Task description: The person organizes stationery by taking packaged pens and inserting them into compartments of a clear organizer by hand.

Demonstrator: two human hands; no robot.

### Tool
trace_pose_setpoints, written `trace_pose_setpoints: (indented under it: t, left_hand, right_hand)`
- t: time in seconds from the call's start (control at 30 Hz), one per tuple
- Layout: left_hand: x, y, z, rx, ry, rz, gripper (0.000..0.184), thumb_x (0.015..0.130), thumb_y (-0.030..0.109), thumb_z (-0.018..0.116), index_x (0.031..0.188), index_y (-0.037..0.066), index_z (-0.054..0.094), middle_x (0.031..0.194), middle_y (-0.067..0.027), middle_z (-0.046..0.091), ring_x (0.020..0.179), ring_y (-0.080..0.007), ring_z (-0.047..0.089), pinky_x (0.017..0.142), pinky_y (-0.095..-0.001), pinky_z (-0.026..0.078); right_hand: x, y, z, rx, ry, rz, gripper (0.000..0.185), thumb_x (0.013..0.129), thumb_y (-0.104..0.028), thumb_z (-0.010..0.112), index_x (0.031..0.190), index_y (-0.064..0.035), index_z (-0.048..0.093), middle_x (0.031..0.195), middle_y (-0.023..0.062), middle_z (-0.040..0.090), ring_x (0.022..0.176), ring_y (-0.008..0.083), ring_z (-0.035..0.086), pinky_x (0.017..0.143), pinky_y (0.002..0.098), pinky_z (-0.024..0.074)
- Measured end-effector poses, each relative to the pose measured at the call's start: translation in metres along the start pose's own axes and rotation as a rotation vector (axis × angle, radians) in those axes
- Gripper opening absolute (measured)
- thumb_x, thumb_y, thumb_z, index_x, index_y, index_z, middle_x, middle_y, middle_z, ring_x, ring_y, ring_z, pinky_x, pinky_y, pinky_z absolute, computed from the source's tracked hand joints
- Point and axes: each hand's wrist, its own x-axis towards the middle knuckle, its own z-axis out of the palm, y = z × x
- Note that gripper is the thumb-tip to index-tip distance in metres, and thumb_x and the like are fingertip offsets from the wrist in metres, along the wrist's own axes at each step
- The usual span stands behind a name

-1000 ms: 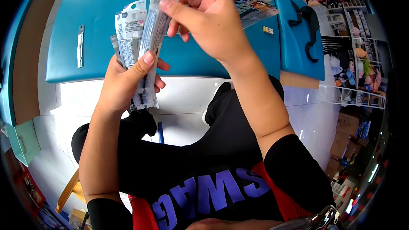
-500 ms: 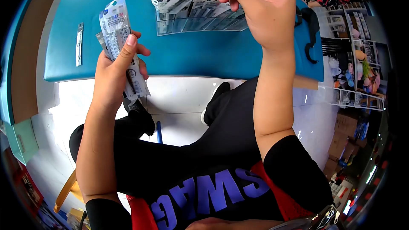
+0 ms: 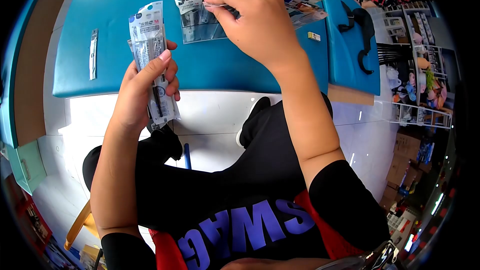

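Observation:
In my left hand (image 3: 145, 77) I grip clear plastic packets (image 3: 147, 35) of what look like pen refills, held upright in front of the table edge. Thumb and fingers close around their middle, and dark slim rods show through the lower part. My right hand (image 3: 255, 20) is over the front of a clear plastic organizer box (image 3: 205, 35), its fingers pinched on the thin pale edge of a packet (image 3: 215, 5). Most of that packet is hidden by the hand. Just left of those fingertips, other packets (image 3: 190, 7) stand in the box.
The box sits on a teal padded table (image 3: 115, 75). A single slim packet (image 3: 93, 55) lies at the left of the table, and a small yellow-white box (image 3: 314, 36) lies to the right. Farther right are a black strap (image 3: 367, 45) and shelves (image 3: 422, 60) of goods.
My right hand has moved left and toward me, from the upper middle down to the front left of the box. My left hand has shifted slightly right with its packets.

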Motion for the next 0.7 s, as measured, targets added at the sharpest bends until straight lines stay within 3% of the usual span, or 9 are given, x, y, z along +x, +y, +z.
trace_pose_setpoints:
  t: [0.27,0.4,0.5,0.53,0.7]
  left_hand:
    - [0.0,-0.001,-0.004,-0.062,-0.061,0.008,0.047,0.1,0.029,0.059,0.137,0.001,0.048,0.083,-0.004,0.055,0.065,-0.014,0.06,0.062,-0.0335,0.054]
    - [-0.003,-0.002,-0.001,0.014,-0.038,-0.003,0.045,0.098,0.029,0.069,0.129,0.0,0.055,0.089,-0.0081,0.065,0.067,-0.017,0.067,0.062,-0.0333,0.057]
    - [-0.003,-0.006,-0.008,0.066,-0.085,-0.021,0.043,0.097,0.03,0.077,0.123,-0.001,0.063,0.095,-0.0131,0.072,0.07,-0.0193,0.072,0.062,-0.0327,0.06]
    - [-0.004,-0.005,-0.007,0.07,-0.095,-0.018,0.044,0.096,0.031,0.078,0.122,-0.001,0.064,0.097,-0.0144,0.073,0.071,-0.0198,0.073,0.062,-0.0325,0.06]
    - [-0.008,-0.002,0.005,0.025,-0.028,0.007,0.05,0.097,0.037,0.076,0.125,-0.003,0.062,0.102,-0.0178,0.075,0.075,-0.0214,0.075,0.063,-0.0327,0.061]
  right_hand:
    - [-0.014,-0.011,0.013,-0.227,-0.045,0.036,0.032,0.083,-0.031,0.084,0.098,-0.0036,0.078,0.09,0.0067,0.066,0.078,0.0218,0.063,0.071,0.0364,0.0489]
    - [0.002,-0.035,-0.004,0.12,0.091,0.147,0.037,0.08,-0.038,0.087,0.097,-0.0053,0.079,0.089,0.0065,0.065,0.079,0.0241,0.061,0.071,0.0393,0.0477]
    - [0.011,-0.063,-0.022,0.368,-0.377,0.586,0.041,0.081,-0.037,0.087,0.096,-0.0004,0.077,0.078,0.0091,0.065,0.066,0.0258,0.062,0.06,0.0361,0.0492]
    - [0.009,-0.064,-0.017,0.478,-0.404,0.696,0.041,0.082,-0.035,0.087,0.096,0.0026,0.076,0.07,0.0095,0.065,0.064,0.0233,0.063,0.062,0.034,0.0503]
    - [-0.005,-0.041,0.002,0.739,-0.199,0.719,0.036,0.085,-0.03,0.087,0.095,0.0016,0.073,0.072,0.0061,0.067,0.062,0.0156,0.062,0.059,0.0299,0.0493]
